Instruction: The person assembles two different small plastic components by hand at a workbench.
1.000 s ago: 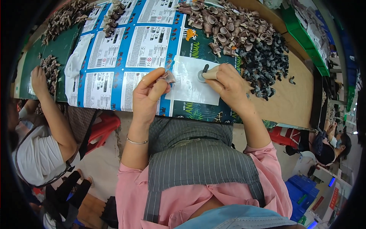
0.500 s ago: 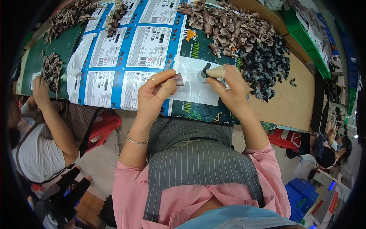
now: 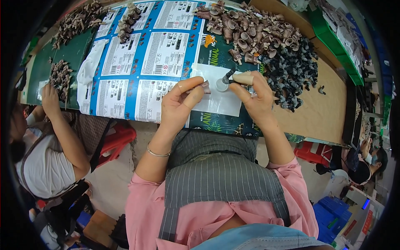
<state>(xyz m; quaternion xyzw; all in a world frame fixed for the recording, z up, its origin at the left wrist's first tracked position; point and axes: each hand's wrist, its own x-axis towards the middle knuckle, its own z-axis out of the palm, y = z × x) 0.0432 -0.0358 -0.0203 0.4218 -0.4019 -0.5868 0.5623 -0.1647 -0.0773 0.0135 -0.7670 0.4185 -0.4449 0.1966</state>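
The left hand (image 3: 180,105) pinches a small brown moulded piece (image 3: 205,86) between thumb and forefinger, the other fingers loosely curled beneath. Just to its right, the right hand (image 3: 255,96) closes around a thin tool with a pale wooden handle (image 3: 243,78) and a dark bent tip; that tip comes down beside a small round grey dish (image 3: 221,85). The brown piece sits just left of the dish, near the tool tip; whether they touch is unclear.

The dish sits on a white rectangular sheet (image 3: 216,100) lying over a dark green printed card (image 3: 216,123) at the near edge of the table (image 3: 321,108). To the left, a large flat sheet of blue-bordered white label panels (image 3: 143,62) covers the tabletop, each panel a rectangle with small dark print and barcode blocks. A crumpled white cloth (image 3: 89,66) lies on its left part.

Far and right of the hands lies a heap of brown moulded pieces (image 3: 246,31), and just right of that a heap of dark grey-black pieces (image 3: 291,73) on bare brown board. Smaller brown heaps lie at the far left (image 3: 81,18).

At the left, another person's hand (image 3: 49,96) rests by a small brown pile (image 3: 60,75) on a green mat (image 3: 39,71). A green tray (image 3: 331,31) stands at the far right.
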